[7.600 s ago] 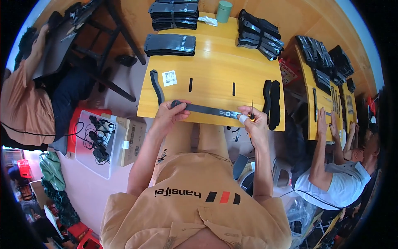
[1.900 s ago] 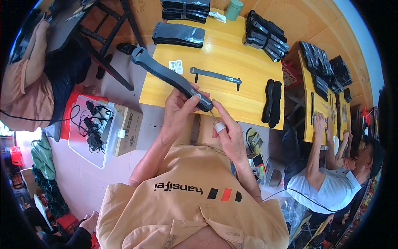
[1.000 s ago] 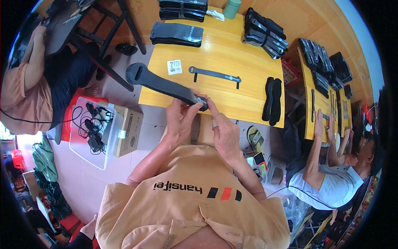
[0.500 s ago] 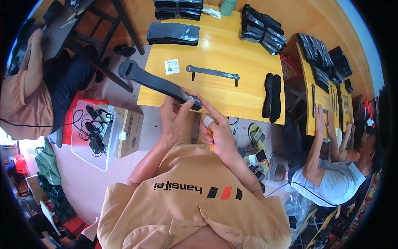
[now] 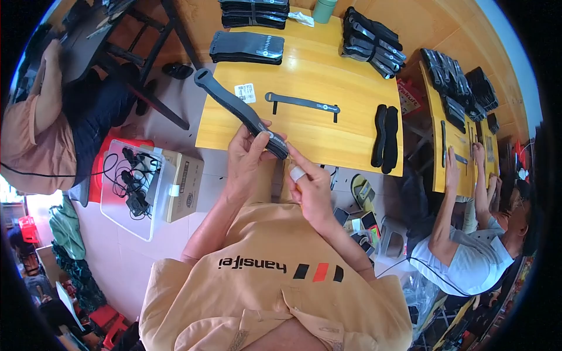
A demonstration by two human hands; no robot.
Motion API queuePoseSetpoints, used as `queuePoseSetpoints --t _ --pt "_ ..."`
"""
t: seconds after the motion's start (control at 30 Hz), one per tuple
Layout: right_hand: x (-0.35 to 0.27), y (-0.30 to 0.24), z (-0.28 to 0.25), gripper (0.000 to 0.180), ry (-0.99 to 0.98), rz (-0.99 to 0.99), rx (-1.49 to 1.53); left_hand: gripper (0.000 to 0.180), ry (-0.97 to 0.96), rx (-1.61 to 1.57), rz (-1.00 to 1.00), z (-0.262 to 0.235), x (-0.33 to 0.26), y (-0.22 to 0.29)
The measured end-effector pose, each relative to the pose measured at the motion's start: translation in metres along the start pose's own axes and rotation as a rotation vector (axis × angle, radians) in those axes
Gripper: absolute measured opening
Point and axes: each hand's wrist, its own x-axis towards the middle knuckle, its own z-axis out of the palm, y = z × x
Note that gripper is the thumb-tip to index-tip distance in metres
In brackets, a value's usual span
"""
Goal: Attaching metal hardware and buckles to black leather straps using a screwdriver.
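My left hand (image 5: 241, 153) is closed around the lower end of a thick black strap (image 5: 225, 100), apparently several layers together. Its rounded, slotted end points up and to the left over the table. My right hand (image 5: 315, 190), with a white wrap (image 5: 297, 173) on one finger, is closed on a slim tool with an orange handle, now mostly hidden by the fingers. Its fingertips meet the strap's near end. Beyond my hands, a single strap (image 5: 301, 102) lies flat across two short black strips. A white printed label (image 5: 244, 92) lies behind the held strap.
Strap stacks (image 5: 247, 48) and a tied bundle (image 5: 373, 44) sit on the far part of the yellow table (image 5: 328, 143); two fuzzy straps (image 5: 391, 140) lie at its right. A clear bin of cables (image 5: 153, 205) stands left. Co-workers sit on both sides.
The held strap has swung, its slotted end moving right and up, and its near end has shifted slightly right. My right hand's tool is less visible. The right co-worker's hand has moved.
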Motion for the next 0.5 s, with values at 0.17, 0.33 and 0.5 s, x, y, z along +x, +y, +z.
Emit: queuePoseSetpoints --t 0.17,0.33,0.5 --pt "0.007 0.002 -0.005 0.055 0.194 -0.626 -1.012 0.032 0.010 0.278 0.101 0.008 -0.001 -0.006" --pt "0.008 -0.015 -0.020 0.049 0.031 -0.394 -0.899 0.038 -0.196 0.309 -0.104 -0.006 0.008 0.003" --pt "0.011 -0.040 -0.039 0.043 -0.178 0.020 -0.594 0.039 -0.421 0.365 -0.232 -0.017 0.015 0.010"
